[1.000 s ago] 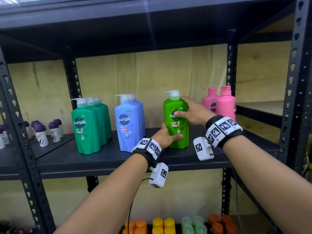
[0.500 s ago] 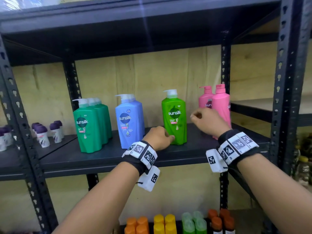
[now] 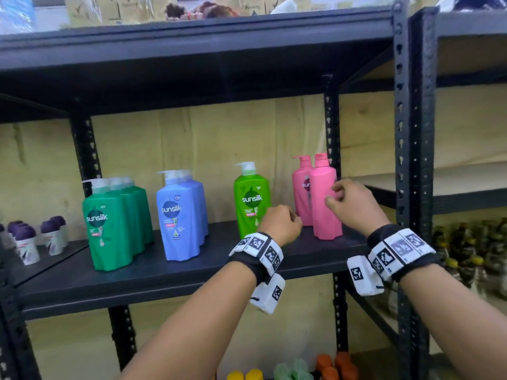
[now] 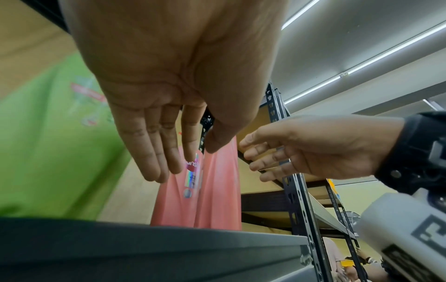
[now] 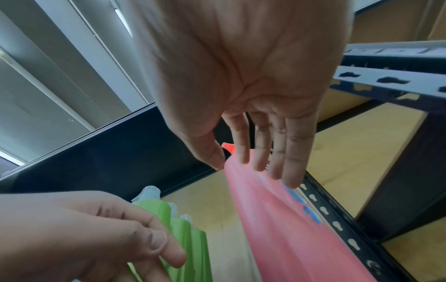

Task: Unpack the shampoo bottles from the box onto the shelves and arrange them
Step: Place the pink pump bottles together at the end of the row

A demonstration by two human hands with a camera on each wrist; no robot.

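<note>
Once let go of a second ago, light green bottle [image 3: 251, 198] standing upright mid-frame on the shelf [image 3: 153, 272], left hand [image 3: 282, 224] and right hand [image 3: 352, 205] both empty, fingers relaxed, shifted toward the pink bottles [image 3: 323, 198]; placement judged done, straightening next.

The word "sunsilk" stands on the dark green bottle [image 3: 109, 226], the blue bottle [image 3: 178, 215] and the light green bottle [image 3: 251, 198]; the pink bottle [image 3: 300, 187] shows only "su".
</note>
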